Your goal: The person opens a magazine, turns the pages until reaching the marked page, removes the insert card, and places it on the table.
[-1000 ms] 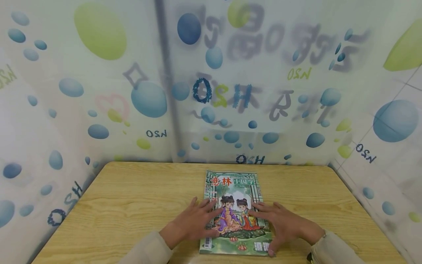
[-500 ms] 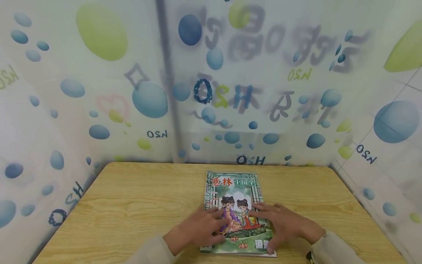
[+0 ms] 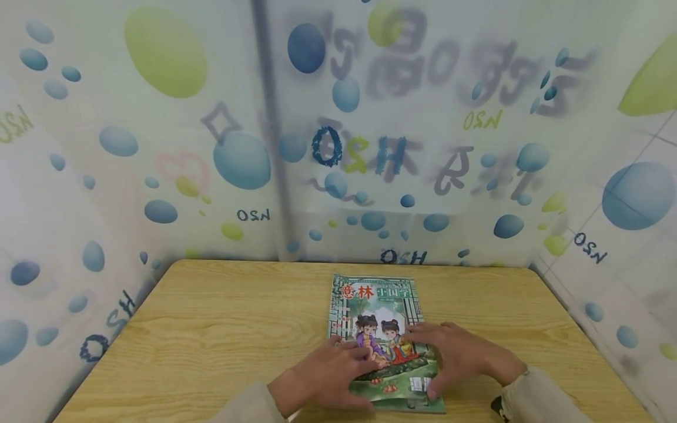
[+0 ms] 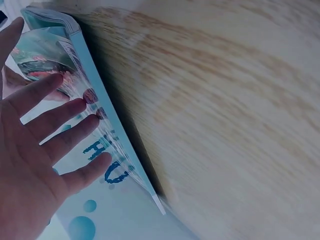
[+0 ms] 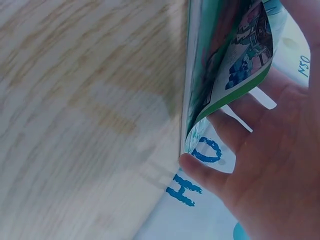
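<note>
A thick magazine (image 3: pixel 399 305) with two cartoon figures on its cover lies on the wooden table. My left hand (image 3: pixel 330 373) is over its lower left part, fingers spread and fairly straight in the left wrist view. At the right edge is my right hand (image 3: pixel 460 352), its fingers reaching over the cover and its thumb at the lower right edge. Seen from the right wrist, a curled cover or page (image 5: pixel 250 60) stands away from the pages below, beside the extended fingers. Exact contact of the right thumb is hidden.
The table (image 3: pixel 211 329) has light wood grain and rounded far corners. Behind it and at both sides hang pale curtains (image 3: pixel 338 205) with blue and green drops and lettering.
My left hand has slid right and toward me across the cover. My right hand has stayed at the right edge, where the lower cover now looks slightly bent up.
</note>
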A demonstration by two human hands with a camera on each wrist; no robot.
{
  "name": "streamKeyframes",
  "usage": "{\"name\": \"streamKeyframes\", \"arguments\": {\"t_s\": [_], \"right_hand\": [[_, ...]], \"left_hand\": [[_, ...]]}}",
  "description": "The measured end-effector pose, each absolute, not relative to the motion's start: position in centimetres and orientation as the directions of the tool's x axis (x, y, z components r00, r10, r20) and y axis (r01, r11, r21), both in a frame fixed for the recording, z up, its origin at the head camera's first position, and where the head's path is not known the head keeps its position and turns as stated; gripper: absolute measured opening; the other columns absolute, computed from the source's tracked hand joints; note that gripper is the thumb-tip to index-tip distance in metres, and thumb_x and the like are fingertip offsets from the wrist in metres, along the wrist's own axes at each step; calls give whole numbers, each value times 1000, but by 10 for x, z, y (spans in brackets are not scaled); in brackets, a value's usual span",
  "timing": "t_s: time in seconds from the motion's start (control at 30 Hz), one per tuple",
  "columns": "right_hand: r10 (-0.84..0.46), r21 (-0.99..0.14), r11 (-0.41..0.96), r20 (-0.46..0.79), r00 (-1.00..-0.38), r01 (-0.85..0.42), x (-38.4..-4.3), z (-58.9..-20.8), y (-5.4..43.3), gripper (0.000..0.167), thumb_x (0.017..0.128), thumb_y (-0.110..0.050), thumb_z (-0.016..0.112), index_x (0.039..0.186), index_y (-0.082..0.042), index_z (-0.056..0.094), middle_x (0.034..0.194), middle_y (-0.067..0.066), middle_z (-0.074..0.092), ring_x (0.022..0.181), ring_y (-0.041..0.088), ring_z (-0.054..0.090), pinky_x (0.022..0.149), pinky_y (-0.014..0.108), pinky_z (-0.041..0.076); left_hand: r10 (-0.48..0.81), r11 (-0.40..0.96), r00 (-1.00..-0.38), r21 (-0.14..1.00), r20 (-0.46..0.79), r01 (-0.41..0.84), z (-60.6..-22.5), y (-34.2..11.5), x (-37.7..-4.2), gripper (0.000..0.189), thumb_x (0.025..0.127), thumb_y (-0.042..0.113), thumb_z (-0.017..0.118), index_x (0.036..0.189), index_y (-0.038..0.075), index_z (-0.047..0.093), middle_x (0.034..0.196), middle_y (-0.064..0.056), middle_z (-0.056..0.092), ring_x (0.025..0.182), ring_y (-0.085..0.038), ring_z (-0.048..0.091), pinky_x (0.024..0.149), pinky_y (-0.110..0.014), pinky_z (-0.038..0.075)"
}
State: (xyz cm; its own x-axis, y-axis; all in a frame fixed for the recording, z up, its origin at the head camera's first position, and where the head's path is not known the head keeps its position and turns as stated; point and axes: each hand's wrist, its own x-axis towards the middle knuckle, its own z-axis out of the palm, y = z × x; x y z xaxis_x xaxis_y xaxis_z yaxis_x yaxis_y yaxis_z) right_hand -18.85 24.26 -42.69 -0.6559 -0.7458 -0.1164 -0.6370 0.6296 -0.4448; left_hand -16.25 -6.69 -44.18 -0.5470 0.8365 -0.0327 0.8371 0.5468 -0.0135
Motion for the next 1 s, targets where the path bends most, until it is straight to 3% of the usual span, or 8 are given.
{"name": "streamKeyframes", "arguments": {"t_s": [0.2, 0.37, 0.6, 0.83, 1.0], "right_hand": [[-760, -461, 606, -97, -643, -648, -191, -424, 243, 97, 73, -63, 77, 149, -13, 46, 152, 16, 44, 136, 45, 41, 97, 75, 31], [-754, -469, 610, -95, -650, -639, -189, -422, 244, 97, 73, -67, 75, 151, -18, 44, 152, 18, 42, 138, 49, 36, 97, 81, 21], [-746, -500, 614, -115, -656, -611, -188, -414, 249, 96, 78, -67, 71, 153, -17, 39, 153, 22, 40, 139, 52, 31, 97, 81, 21], [-698, -638, 614, -165, -697, -464, -191, -402, 254, 71, 94, -38, 65, 152, -6, 39, 154, 17, 40, 138, 46, 37, 103, 69, 33], [-658, -662, 623, -155, -737, -417, -192, -399, 254, 57, 104, -33, 49, 152, -5, 38, 155, 19, 37, 141, 47, 33, 105, 70, 29]], "left_hand": [[845, 535, -535, 27, -8, 844, -439, -70, -162, 69, 90, 73, 48, 144, 31, 53, 136, 5, 59, 122, -17, 57, 97, -44, 48], [857, 512, -513, 27, 46, 858, -438, -71, -162, 68, 91, 68, 53, 146, 29, 49, 138, 2, 59, 123, -15, 57, 95, -40, 50], [884, 434, -437, 54, 166, 899, -436, -70, -160, 70, 93, 49, 63, 154, 28, 36, 146, -2, 52, 127, -16, 54, 98, -42, 49], [901, 329, -289, -77, 322, 941, -434, -66, -158, 75, 90, 28, 68, 155, 28, 33, 153, -3, 43, 132, -15, 50, 101, -41, 47], [930, 288, -207, -253, 303, 924, -431, -64, -152, 72, 94, 31, 64, 157, 27, 30, 163, -2, 27, 147, -16, 29, 115, -38, 31]]}}
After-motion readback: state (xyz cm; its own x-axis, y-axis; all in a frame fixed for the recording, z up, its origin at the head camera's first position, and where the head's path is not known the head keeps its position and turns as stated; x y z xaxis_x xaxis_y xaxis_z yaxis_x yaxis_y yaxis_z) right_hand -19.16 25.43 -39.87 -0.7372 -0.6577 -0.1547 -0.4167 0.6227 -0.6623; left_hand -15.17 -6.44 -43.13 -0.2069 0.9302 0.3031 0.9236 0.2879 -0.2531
